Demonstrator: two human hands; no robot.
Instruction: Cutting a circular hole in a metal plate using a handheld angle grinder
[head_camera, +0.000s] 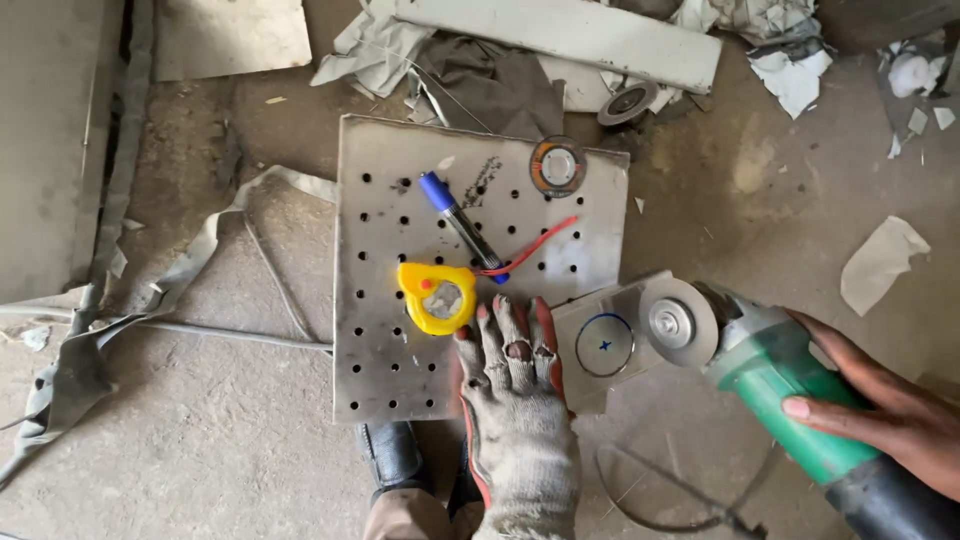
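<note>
- A dusty concrete floor (230, 440) fills the view, strewn with torn paper scraps and strips of grey cloth.
- A square perforated metal plate (400, 370) lies flat on the floor at the centre.
- A green angle grinder (770, 375) comes in from the lower right, its round disc (678, 322) over the far edge of a small metal piece.
- The right hand (890, 400), bare, is wrapped around the grinder's green body.
- The left hand (515, 380), in a worn grey knit glove, lies flat with fingers spread, pressing on the plate's lower right corner, just beside the small piece.
- The small metal piece (600, 345) lies against the plate's right edge, marked with a blue circle and a cross.
- A yellow tape measure (437, 297) sits on the plate, near the gloved fingertips.
- A blue marker pen (460, 222) lies diagonally above the tape.
- A spare cutting disc (557, 165) rests at the plate's top right.
</note>
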